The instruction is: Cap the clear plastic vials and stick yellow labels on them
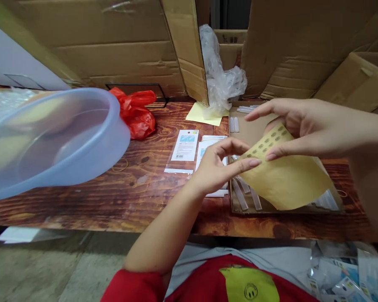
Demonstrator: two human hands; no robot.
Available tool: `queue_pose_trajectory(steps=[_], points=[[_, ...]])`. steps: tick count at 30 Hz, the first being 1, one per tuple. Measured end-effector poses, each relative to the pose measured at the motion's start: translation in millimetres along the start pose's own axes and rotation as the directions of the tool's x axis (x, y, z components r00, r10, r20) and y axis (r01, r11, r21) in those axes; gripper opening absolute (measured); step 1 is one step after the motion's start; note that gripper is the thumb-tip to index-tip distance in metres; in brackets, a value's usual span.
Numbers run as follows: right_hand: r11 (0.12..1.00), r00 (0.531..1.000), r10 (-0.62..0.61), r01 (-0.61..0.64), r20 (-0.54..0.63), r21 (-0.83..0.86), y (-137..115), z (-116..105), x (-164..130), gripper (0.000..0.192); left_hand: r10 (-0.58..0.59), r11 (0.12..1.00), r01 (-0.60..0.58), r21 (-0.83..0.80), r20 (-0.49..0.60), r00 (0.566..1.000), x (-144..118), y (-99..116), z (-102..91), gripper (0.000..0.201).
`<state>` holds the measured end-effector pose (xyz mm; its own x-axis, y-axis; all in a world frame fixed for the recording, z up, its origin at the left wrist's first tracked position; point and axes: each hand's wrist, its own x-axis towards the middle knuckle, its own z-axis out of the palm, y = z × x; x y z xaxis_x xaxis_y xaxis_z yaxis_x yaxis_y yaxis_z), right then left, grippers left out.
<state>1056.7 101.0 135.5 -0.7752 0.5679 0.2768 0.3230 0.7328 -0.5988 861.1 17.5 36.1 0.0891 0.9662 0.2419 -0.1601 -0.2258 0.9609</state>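
Observation:
A yellow sticker sheet (286, 180) with rows of small dark round stickers along its upper edge is held up between my two hands. My left hand (222, 161) pinches its left corner between thumb and fingers. My right hand (292, 126) grips the upper edge, thumb in front, index finger stretched out to the left. Beneath the sheet lies a shallow cardboard tray (252, 130) with clear plastic strips (240, 195) in it, partly hidden by the sheet. Left of the tray are printed clear packets (185, 147), some covered by my left hand.
A blue plastic basin (113, 142) stands at the left, with a red plastic bag (138, 113) behind it. Crumpled clear plastic (223, 79) and yellow paper (204, 114) lie by the cardboard wall (122, 50). Filled packets (349, 272) sit in a bag below the table edge.

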Motion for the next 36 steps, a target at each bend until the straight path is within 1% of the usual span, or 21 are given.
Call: queue_pose_trajectory(steps=[1,3,4,6,9,12,14,15,16,17,18,19,20,22,25,27,32,36], points=[[1.0,0.998,-0.005,0.005,0.069,-0.007,-0.8,1.3,1.8,0.055,-0.048,0.999,0.049,-0.022,0.037,0.998,-2.8,2.8,2.6,0.042],[1.0,0.973,0.001,-0.003,0.229,0.006,2.1,3.1,3.8,0.06,-0.126,0.989,0.129,-0.065,0.052,0.991,-7.4,3.9,6.0,0.039],[1.0,0.971,0.001,-0.001,0.24,-0.001,4.3,3.6,4.0,0.061,-0.147,0.985,0.15,-0.079,0.042,0.988,-9.1,2.8,6.6,0.038],[0.999,0.98,-0.014,0.023,0.197,-0.039,8.0,4.7,3.2,0.059,-0.15,0.985,0.151,-0.081,0.02,0.988,-10.8,-0.6,6.2,0.036],[0.994,0.99,-0.03,0.045,0.14,-0.103,8.1,8.3,-0.2,0.055,-0.104,0.993,0.104,-0.051,0.012,0.995,-10.8,-4.2,5.2,0.034],[0.986,0.995,-0.041,0.055,0.095,-0.154,-0.6,15.1,-6.4,0.055,-0.067,0.997,0.067,-0.038,-0.001,0.998,-10.5,-5.0,6.4,0.032],[0.966,0.996,-0.092,0.088,-0.003,-0.244,-10.3,21.0,-12.7,0.055,-0.045,0.997,0.043,-0.063,-0.032,0.998,-11.0,-4.9,7.6,0.032],[0.939,0.987,-0.14,0.107,-0.08,-0.326,-15.3,24.3,-16.5,0.05,-0.033,0.997,0.028,-0.077,-0.057,0.998,-11.3,-4.7,8.1,0.032],[0.9,0.967,-0.202,0.12,-0.157,-0.419,-19.9,27.9,-20.5,0.043,-0.017,0.996,0.009,-0.085,-0.089,0.996,-11.6,-4.4,8.5,0.032],[0.855,0.939,-0.268,0.128,-0.216,-0.502,-23.4,31.6,-24.7,0.034,0.002,0.996,-0.012,-0.086,-0.123,0.992,-12.0,-4.2,8.7,0.032],[0.82,0.914,-0.32,0.136,-0.25,-0.556,-25.8,35.5,-28.7,0.025,0.021,0.996,-0.034,-0.078,-0.155,0.988,-12.3,-4.0,8.8,0.033],[0.804,0.897,-0.356,0.151,-0.261,-0.576,-27.0,39.4,-32.3,0.018,0.044,0.996,-0.056,-0.064,-0.18,0.983,-12.5,-3.9,8.9,0.033],[0.809,0.893,-0.367,0.169,-0.258,-0.564,-27.2,43.2,-35.5,0.015,0.065,0.996,-0.076,-0.048,-0.194,0.979,-12.7,-4.0,8.9,0.034],[0.853,0.912,-0.33,0.179,-0.243,-0.489,-26.1,49.6,-40.2,0.016,0.102,0.994,-0.109,-0.021,-0.192,0.976,-13.1,-4.2,9.1,0.033],[0.887,0.928,-0.27,0.137,-0.256,-0.44,-26.2,55.3,-42.9,0.017,0.187,0.982,-0.18,0.054,-0.183,0.965,-14.4,-4.3,9.7,0.029],[0.877,0.93,-0.268,0.127,-0.251,-0.464,-28.6,56.6,-42.6,0.016,0.251,0.965,-0.23,0.13,-0.181,0.951,-15.8,-3.8,9.9,0.024],[0.795,0.898,-0.387,0.209,-0.21,-0.57,-33.8,56.5,-40.1,0.017,0.346,0.913,-0.299,0.277,-0.136,0.928,-19.0,-4.1,8.6,0.01],[0.799,0.91,-0.363,0.193,-0.201,-0.57,-32.9,54.9,-38.8,0.014,0.427,0.858,-0.369,0.358,-0.095,0.899,-19.5,-5.7,6.5,0.006]])
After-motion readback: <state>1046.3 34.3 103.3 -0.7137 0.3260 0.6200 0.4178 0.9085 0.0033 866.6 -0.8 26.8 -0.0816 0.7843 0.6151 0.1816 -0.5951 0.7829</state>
